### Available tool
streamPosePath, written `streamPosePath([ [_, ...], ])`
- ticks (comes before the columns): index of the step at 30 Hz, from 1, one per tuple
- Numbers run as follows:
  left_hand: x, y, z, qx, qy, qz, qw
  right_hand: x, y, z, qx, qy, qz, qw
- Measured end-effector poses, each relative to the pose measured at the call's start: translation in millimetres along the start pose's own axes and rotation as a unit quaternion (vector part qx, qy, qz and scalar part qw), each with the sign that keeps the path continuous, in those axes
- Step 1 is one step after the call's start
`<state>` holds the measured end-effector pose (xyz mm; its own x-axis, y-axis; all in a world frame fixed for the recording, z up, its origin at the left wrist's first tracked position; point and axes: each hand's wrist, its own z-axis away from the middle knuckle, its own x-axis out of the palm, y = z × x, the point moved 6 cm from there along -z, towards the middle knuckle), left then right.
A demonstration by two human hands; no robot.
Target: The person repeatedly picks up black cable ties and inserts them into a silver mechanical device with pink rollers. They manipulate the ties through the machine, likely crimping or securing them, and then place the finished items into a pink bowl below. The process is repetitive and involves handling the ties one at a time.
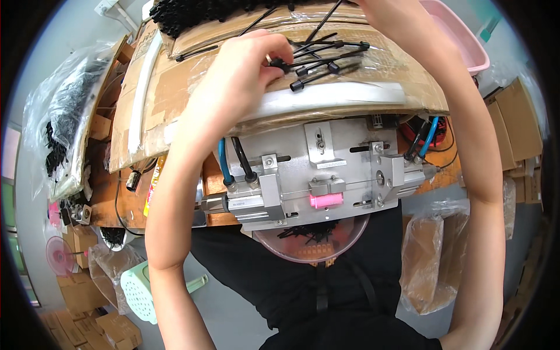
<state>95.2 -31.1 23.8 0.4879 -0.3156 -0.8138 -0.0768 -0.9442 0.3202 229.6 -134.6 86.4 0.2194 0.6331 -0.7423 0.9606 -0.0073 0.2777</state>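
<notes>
My left hand [256, 58] reaches over a cardboard sheet [169, 79], its thumb and fingers closed around the capped end of a thin black rod [279, 63]. Several more black rods with small cylindrical caps [332, 67] lie crossed beside it, to the right. Up at the top edge my right hand [385, 9] is mostly cut off, and its fingers are hidden. Nearer to me stands a metal fixture [297, 151] with two pneumatic cylinders [256, 204] facing each other. A pink block [326, 200] sits in its middle.
A heap of black rods [198, 14] lies at the far edge. White strips [332, 99] cross the cardboard. Below the fixture, a clear bowl [350, 242] holds black pieces. A pink basin [461, 35] stands far right, a mint stool [140, 291] lower left. Blue hoses [430, 137] rise from the fixture.
</notes>
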Motion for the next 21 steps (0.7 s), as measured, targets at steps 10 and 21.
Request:
streamPosePath([
  [10, -51, -1, 22, -0.061, 0.087, -0.049, 0.993, -38, 20, 66, 0.267, 0.088, -0.091, 0.955],
  [21, 69, 147, 167, -0.107, 0.028, -0.054, 0.992, -46, 12, 158, 0.352, 0.168, -0.579, 0.716],
])
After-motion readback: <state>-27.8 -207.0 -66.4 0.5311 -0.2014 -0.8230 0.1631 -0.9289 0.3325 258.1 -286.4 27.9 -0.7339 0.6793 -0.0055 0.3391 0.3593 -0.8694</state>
